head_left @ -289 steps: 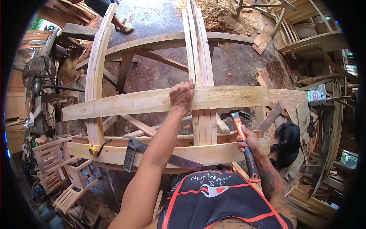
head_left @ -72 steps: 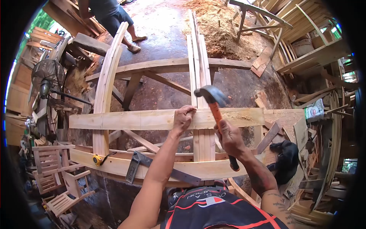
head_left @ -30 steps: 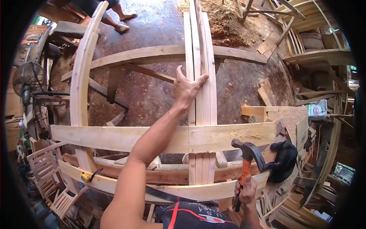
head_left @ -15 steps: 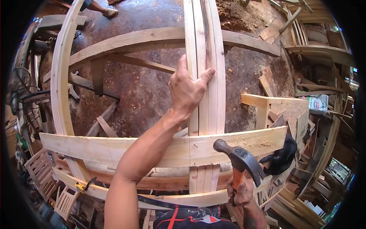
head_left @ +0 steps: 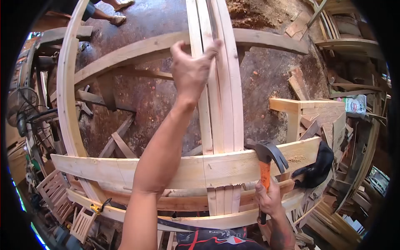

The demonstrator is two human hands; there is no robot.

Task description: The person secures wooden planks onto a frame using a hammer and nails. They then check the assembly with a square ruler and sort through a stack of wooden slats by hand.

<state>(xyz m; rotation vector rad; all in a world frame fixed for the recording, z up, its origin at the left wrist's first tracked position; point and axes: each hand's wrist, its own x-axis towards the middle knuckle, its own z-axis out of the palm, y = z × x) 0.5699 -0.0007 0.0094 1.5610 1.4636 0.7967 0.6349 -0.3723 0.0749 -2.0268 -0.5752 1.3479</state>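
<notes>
My left hand [head_left: 191,71] is over the bundle of long pale boards [head_left: 227,96], its fingers and thumb spread across the leftmost boards. In my right hand [head_left: 268,198] is a claw hammer [head_left: 265,171] with an orange and dark handle, gripped low, its metal head up beside the cross plank. This wide cross plank [head_left: 187,170] lies over the bundle and over another long board stack [head_left: 68,91] at the left. A pencil-like line and a small nail-like mark show on the plank near the bundle.
A curved beam [head_left: 137,52] runs under the boards farther off. Nearest me is another plank [head_left: 246,216], with a yellow tape measure [head_left: 96,207] at its left. A black animal [head_left: 316,168] lies right. A person's feet [head_left: 118,19] show top left; a fan [head_left: 21,108] stands left.
My left hand has moved from the cross plank out to the far part of the board bundle, which now leans slightly left at its far end. The hammer has lowered to the plank's right part.
</notes>
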